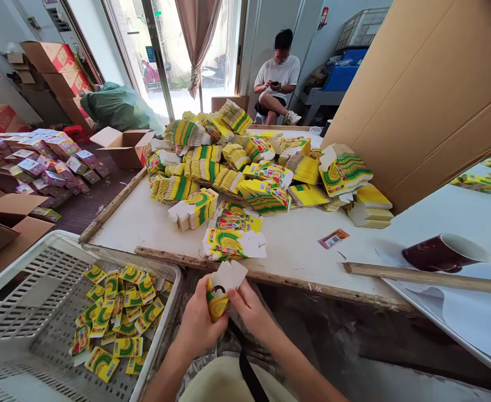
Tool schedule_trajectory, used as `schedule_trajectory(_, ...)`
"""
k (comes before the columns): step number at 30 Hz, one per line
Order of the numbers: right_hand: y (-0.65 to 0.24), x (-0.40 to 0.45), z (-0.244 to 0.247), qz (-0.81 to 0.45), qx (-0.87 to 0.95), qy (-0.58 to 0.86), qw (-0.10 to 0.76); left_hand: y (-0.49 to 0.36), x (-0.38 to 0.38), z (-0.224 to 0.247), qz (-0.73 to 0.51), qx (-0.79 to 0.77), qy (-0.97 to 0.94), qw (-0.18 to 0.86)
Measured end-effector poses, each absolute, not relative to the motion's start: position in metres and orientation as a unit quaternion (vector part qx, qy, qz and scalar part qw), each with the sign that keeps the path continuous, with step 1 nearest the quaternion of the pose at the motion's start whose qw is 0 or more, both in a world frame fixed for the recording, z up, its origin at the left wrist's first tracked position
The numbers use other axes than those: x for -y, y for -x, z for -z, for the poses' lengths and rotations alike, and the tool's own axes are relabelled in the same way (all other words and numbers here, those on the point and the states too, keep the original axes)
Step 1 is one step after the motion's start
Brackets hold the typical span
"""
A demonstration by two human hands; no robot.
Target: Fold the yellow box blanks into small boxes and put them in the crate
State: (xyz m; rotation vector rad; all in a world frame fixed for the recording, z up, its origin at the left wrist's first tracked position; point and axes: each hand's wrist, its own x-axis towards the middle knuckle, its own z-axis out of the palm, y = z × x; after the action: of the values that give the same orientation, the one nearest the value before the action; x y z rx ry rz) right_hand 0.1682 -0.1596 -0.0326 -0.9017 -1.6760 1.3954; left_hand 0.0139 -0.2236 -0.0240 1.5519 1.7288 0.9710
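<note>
The left hand (199, 318) hides part of a small yellow carton (217, 307). A white plastic crate (23, 298) runs off the left and bottom edges; a tall cardboard panel (416, 95) is cut off at top and right. Print on a flat card (333, 239) on the table (299, 268) is too small to read.

Before you, a brownish curtain (198, 39) hung in daylight; left of it stood a glass door (135, 58), below it a white table (123, 220).
</note>
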Motion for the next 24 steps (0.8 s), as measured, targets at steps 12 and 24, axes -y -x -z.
schedule_trajectory(12,-0.164,0.162,0.039,-0.818,0.447,0.238,0.272,-0.016,0.225,0.028,-0.358,-0.599,-0.670,0.253)
schedule_trajectory(24,-0.160,0.162,0.030,-0.453,0.759,0.284,0.371,-0.010,0.220,0.042,-0.415,-0.672,-0.589,0.171)
